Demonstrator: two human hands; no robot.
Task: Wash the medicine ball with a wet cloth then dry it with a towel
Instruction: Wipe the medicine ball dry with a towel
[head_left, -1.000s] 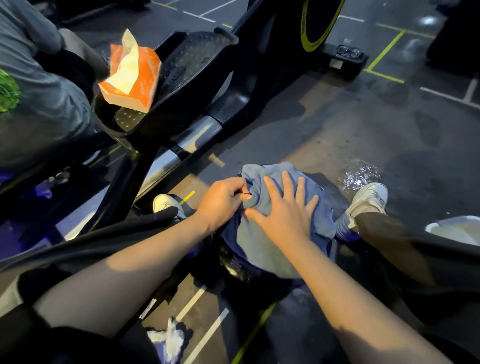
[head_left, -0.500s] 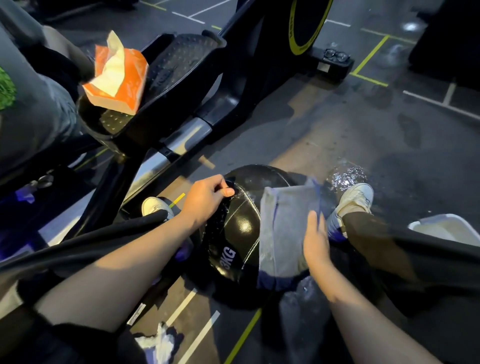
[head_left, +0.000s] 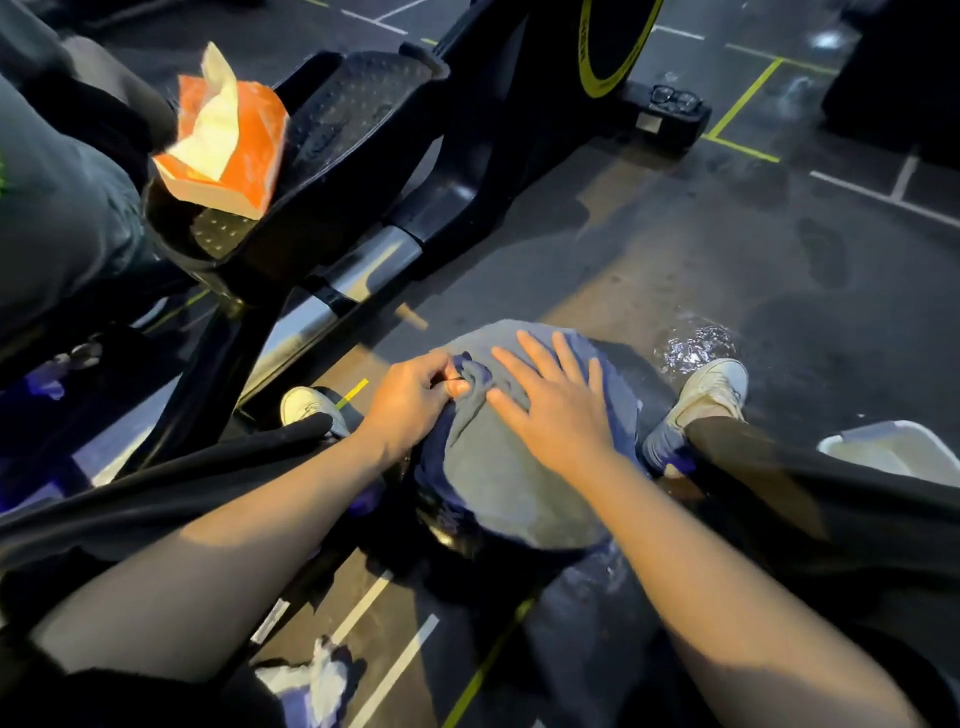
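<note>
Head view, left to right. An orange tissue pack (head_left: 223, 145) rests on the black pedal (head_left: 353, 119) of an exercise machine at the upper left of the floor (head_left: 675, 249). The left hand (head_left: 410, 400) pinches a bunched fold of the blue-grey cloth (head_left: 498, 483) between thumb and curled fingers. The cloth drapes over the black medicine ball (head_left: 441, 530), which sits on the floor between two white shoes; only the ball's lower near edge shows. The right hand (head_left: 556, 410) lies flat on the cloth, fingers spread. A wet patch (head_left: 691, 343) glistens just beyond the right shoe (head_left: 711, 389). A white basin (head_left: 893, 452) stands at the floor's right edge.
</note>
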